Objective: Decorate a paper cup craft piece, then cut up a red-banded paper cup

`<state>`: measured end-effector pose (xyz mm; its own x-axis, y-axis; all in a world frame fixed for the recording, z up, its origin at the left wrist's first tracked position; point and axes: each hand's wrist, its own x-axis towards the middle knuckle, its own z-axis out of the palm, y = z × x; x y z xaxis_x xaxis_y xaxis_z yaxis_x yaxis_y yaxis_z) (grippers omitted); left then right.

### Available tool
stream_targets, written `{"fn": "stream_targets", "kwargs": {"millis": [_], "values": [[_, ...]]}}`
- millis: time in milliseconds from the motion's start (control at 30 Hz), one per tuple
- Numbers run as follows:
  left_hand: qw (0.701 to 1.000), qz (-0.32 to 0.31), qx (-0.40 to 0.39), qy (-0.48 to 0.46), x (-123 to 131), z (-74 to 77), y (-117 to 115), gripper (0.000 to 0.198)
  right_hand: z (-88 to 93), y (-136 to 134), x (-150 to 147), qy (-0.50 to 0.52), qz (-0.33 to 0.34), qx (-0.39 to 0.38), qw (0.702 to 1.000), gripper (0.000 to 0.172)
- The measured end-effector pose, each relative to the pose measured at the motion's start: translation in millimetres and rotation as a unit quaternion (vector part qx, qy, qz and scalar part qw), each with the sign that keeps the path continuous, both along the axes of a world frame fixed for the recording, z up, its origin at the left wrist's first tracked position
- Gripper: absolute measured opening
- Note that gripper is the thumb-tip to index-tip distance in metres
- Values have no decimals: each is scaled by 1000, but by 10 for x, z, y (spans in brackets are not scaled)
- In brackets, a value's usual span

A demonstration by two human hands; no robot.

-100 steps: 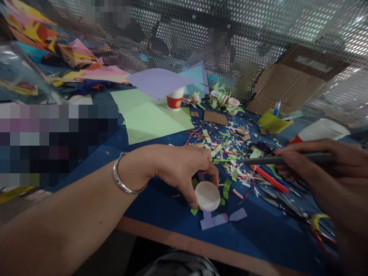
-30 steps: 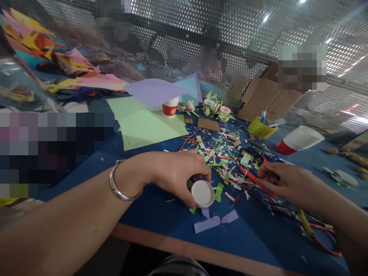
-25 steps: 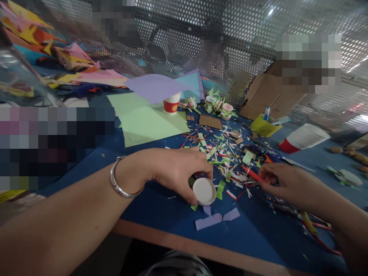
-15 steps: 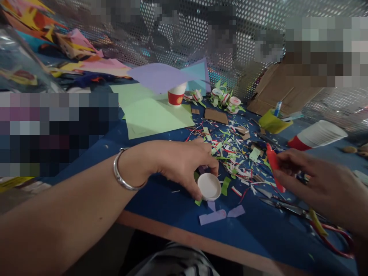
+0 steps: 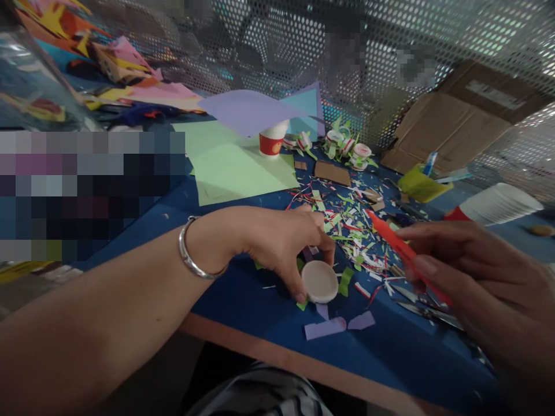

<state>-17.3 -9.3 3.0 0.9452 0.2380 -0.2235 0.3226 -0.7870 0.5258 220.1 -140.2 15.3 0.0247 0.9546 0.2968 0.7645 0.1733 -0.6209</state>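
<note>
My left hand (image 5: 284, 245) curls around a small white paper cup bottom (image 5: 319, 281), its thumb and fingers at the rim. The hollow side faces up, and green and purple paper tabs show around it. In my right hand (image 5: 472, 271) is a red marker (image 5: 396, 242), gripped between thumb and fingers, its narrow end pointing up and left, apart from the cup bottom. Two loose purple paper pieces (image 5: 325, 328) lie just in front of the cup bottom. Scissors (image 5: 427, 312) rest on the table, partly hidden beneath my right hand.
Paper scraps (image 5: 347, 225) litter the blue table (image 5: 243, 300). Behind them are green sheets (image 5: 243, 173), a red-and-white paper cup (image 5: 271, 141) and several small decorated cup pieces (image 5: 359, 156). Stacked paper cups (image 5: 498, 205), a yellow holder (image 5: 420, 184) and cardboard (image 5: 437, 127) occupy the right side.
My right hand has moved left with the marker and tilted it toward the cup bottom. My left hand keeps its hold. The view has shifted slightly.
</note>
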Motion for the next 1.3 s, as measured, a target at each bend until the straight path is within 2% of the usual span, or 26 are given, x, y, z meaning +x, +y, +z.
{"fn": "stream_targets", "kwargs": {"millis": [100,167,267,500,633,833,1033,1200,1300], "values": [[999,2,19,-27,-94,86,53,52,-45,10,-8,100,-27,-11,995,15],[997,42,49,-48,-160,147,100,36,-86,33,27,182,-11,-21,983,16],[991,111,76,-21,-236,187,168,23,-138,66,106,271,-3,-41,962,18],[976,183,122,-8,-369,210,251,23,-146,115,193,384,-44,-41,921,17],[973,189,132,28,-350,209,237,18,-131,163,189,397,-58,-36,915,19],[970,190,131,72,-244,107,231,17,-147,160,213,392,-52,-47,917,27],[949,228,216,8,-271,45,333,16,-167,129,242,359,-16,-48,932,26],[965,220,131,63,-297,55,311,17,-217,118,272,331,-9,-48,942,26],[968,207,120,74,-299,54,284,18,-244,98,307,300,-16,-55,952,28]]}}
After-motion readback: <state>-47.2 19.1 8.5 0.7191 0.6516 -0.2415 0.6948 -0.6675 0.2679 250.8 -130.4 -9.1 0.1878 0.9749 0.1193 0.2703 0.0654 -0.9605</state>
